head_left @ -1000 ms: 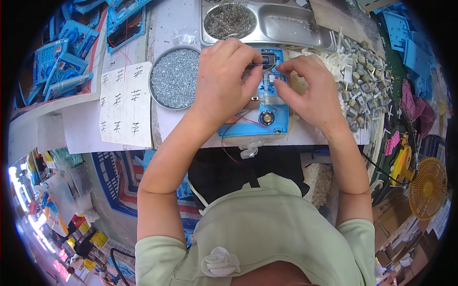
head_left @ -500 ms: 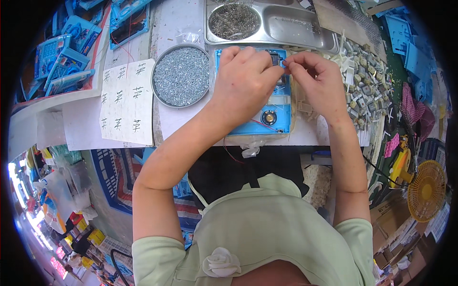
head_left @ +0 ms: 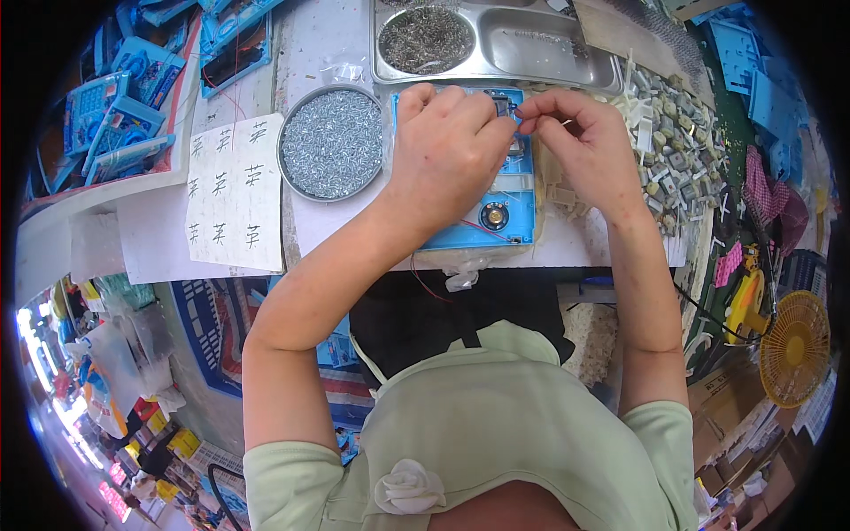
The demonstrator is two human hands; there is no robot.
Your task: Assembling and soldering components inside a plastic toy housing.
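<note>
A blue plastic casing lies on the table in front of me, with a small round speaker and thin red wires inside it. My left hand is curled over the casing's upper left part, fingers closed; whatever they pinch is hidden behind the knuckles. At the casing's upper right, my right hand has its thumb and index finger pinched together by the left fingertips. Anything between those fingertips is too small to make out. Part of a dark fitting shows at the casing's top edge between the hands.
Left of the casing stands a round dish of small silvery screws; a paper with handwritten characters lies beyond it. A steel compartment tray holds springs. Many small metal and white plastic parts are heaped right. Blue casings fill a box.
Both hands stay close together over the casing, with the fingers shifting only slightly. The whole view has moved a little.
</note>
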